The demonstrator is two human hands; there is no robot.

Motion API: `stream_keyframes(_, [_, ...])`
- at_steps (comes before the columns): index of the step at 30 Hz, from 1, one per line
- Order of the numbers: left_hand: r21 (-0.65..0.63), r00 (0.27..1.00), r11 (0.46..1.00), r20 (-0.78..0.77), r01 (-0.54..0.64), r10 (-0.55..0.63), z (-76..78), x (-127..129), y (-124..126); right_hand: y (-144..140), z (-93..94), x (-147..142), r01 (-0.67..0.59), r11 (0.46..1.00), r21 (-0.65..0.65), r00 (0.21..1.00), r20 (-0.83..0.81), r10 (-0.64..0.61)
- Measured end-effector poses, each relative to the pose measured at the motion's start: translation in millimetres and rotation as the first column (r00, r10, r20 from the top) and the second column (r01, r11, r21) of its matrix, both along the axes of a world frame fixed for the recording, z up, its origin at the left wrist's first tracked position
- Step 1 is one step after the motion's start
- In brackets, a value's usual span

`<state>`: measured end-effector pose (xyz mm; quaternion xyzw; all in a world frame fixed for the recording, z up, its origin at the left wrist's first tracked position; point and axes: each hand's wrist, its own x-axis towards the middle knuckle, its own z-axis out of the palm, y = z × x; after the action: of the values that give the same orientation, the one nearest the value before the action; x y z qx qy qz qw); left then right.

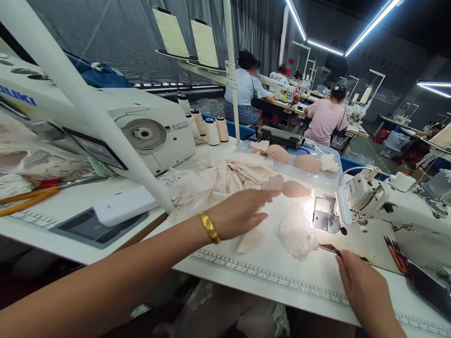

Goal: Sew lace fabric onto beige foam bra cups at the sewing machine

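Lace piece (298, 230): pale, cup-shaped, lying flat on the white desk (282, 277) just left of the needle plate (323, 213), lit by the machine lamp.

Right hand (362, 286): resting on the desk near its front edge, fingers curled narrow around small snips (329, 248) whose tip lies at the lace piece's lower right edge.

Left hand (239, 213): open and flat, fingers together and stretched out, palm down over a second pale fabric piece (251, 239); whether it presses on it I cannot tell. Gold bangle (210, 227) on the wrist.

Sewing machine (373, 197): white, head to the right of the lace piece.

Lace heap (218, 180): cream, crumpled, behind the left hand.

Foam cups (295, 188): tan, one just behind the lace piece, more in a clear tray (317, 176) farther back.

Thread cones (211, 130): four, upright, behind the heap.

Second machine (148, 131): white, at far left.

Printed ruler (260, 274): along the desk's front edge.

Two other people (246, 89): seated at desks well behind, backs turned.
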<state>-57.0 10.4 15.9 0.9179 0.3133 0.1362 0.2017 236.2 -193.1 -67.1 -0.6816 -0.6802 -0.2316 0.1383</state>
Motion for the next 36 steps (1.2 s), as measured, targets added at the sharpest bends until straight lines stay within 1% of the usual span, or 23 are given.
stream_keyframes(1, [0.141, 0.999, 0.989, 0.016, -0.044, 0.042, 3.7, -5.9, 3.5, -7.5, -2.4, 18.4, 0.067, 0.998, 0.005, 0.997, 0.031, -0.067])
stream_keyframes(2, [0.231, 0.999, 0.972, 0.033, -0.042, 0.035, 3.8, -8.1, 4.6, -13.2, -4.2, 34.7, 0.091, 0.996, 0.008, 0.994, 0.067, -0.092])
stream_keyframes(3, [0.271, 0.999, 0.962, 0.027, 0.015, -0.023, 0.0, -6.4, 3.3, -17.1, -5.2, 47.5, 0.090, 0.996, 0.026, 0.990, 0.105, -0.092])
stream_keyframes(5, [0.283, 0.978, 0.936, -0.034, 0.207, -0.206, -17.1, 7.3, -4.6, -19.2, -3.8, 58.1, 0.056, 0.996, 0.073, 0.993, 0.101, -0.063])
stream_keyframes(6, [0.296, 0.961, 0.915, -0.084, 0.276, -0.262, -27.9, 17.5, -9.7, -18.1, -1.5, 55.2, 0.015, 0.996, 0.083, 0.998, 0.053, -0.019])
stream_keyframes(7, [0.319, 0.951, 0.897, -0.139, 0.306, -0.275, -38.2, 28.5, -14.7, -16.0, 1.7, 47.3, -0.038, 0.996, 0.081, 0.999, -0.025, 0.040])
stream_keyframes(9, [0.323, 0.943, 0.891, -0.206, 0.318, -0.262, -51.4, 48.7, -23.2, -9.8, 9.9, 20.6, -0.176, 0.983, 0.052, 0.956, -0.229, 0.183])
stream_keyframes(10, [0.298, 0.940, 0.896, -0.200, 0.328, -0.277, -52.7, 56.4, -26.4, -6.1, 14.1, 4.4, -0.234, 0.971, 0.042, 0.917, -0.323, 0.235])
stream_keyframes(12, [0.180, 0.927, 0.909, -0.095, 0.374, -0.363, -45.2, 65.5, -31.9, 2.7, 21.0, -27.5, -0.300, 0.953, 0.047, 0.832, -0.475, 0.285])
stream_keyframes(14, [0.002, 0.901, 0.907, 0.112, 0.422, -0.419, -31.4, 67.3, -36.2, 12.8, 24.1, -52.6, -0.322, 0.944, 0.077, 0.711, -0.638, 0.295])
stream_keyframes(15, [-0.101, 0.891, 0.898, 0.218, 0.427, -0.399, -25.6, 66.5, -37.7, 17.9, 24.0, -61.1, -0.307, 0.948, 0.085, 0.622, -0.736, 0.268])
stream_keyframes(17, [-0.317, 0.884, 0.856, 0.368, 0.409, -0.287, -21.5, 63.0, -38.7, 27.2, 20.8, -69.6, -0.240, 0.967, 0.080, 0.392, -0.904, 0.172])
stream_keyframes(20, [-0.606, 0.907, 0.716, 0.412, 0.347, -0.091, -34.0, 56.4, -35.5, 35.7, 12.2, -65.0, -0.172, 0.983, 0.058, 0.032, -0.997, 0.064])
stream_keyframes(22, [-0.721, 0.911, 0.622, 0.412, 0.305, 0.031, -45.7, 53.4, -33.0, 37.5, 7.5, -56.5, -0.252, 0.967, 0.029, -0.119, -0.993, -0.001])
stream_keyframes(23, [-0.748, 0.906, 0.597, 0.415, 0.289, 0.081, -49.7, 52.7, -32.4, 37.8, 6.2, -52.4, -0.317, 0.948, 0.011, -0.154, -0.987, -0.040])
stream_keyframes(24, [-0.758, 0.900, 0.588, 0.421, 0.283, 0.110, -51.8, 52.7, -32.5, 38.1, 5.7, -49.0, -0.370, 0.929, -0.007, -0.160, -0.985, -0.072])
stream_keyframes(26, [-0.735, 0.896, 0.614, 0.433, 0.289, 0.096, -50.6, 54.2, -34.3, 39.5, 6.9, -44.8, -0.401, 0.915, -0.043, -0.098, -0.991, -0.090])
stream_keyframes(29, [-0.664, 0.895, 0.686, 0.444, 0.297, 0.042, -43.5, 57.4, -37.9, 43.0, 11.5, -44.8, -0.300, 0.952, -0.055, 0.117, -0.993, -0.021])
stream_keyframes(31, [-0.646, 0.907, 0.715, 0.420, 0.265, 0.043, -41.7, 57.6, -37.3, 44.1, 14.6, -46.5, -0.242, 0.970, -0.019, 0.261, -0.964, 0.046])
stream_keyframes(32, [-0.642, 0.920, 0.726, 0.390, 0.248, 0.030, -42.2, 57.0, -35.4, 44.1, 15.8, -47.1, -0.221, 0.975, 0.015, 0.308, -0.948, 0.084])
stream_keyframes(33, [-0.634, 0.938, 0.737, 0.347, 0.233, 0.003, -43.3, 56.3, -32.1, 44.0, 16.7, -47.3, -0.211, 0.976, 0.049, 0.331, -0.936, 0.119])
stream_keyframes(34, [-0.619, 0.954, 0.752, 0.296, 0.225, -0.041, -44.6, 55.7, -27.4, 44.1, 17.2, -46.9, -0.208, 0.975, 0.078, 0.323, -0.935, 0.144])
stream_keyframes(36, [-0.543, 0.975, 0.812, 0.173, 0.213, -0.140, -46.1, 57.0, -13.9, 46.6, 16.6, -44.8, -0.214, 0.973, 0.089, 0.231, -0.963, 0.139])
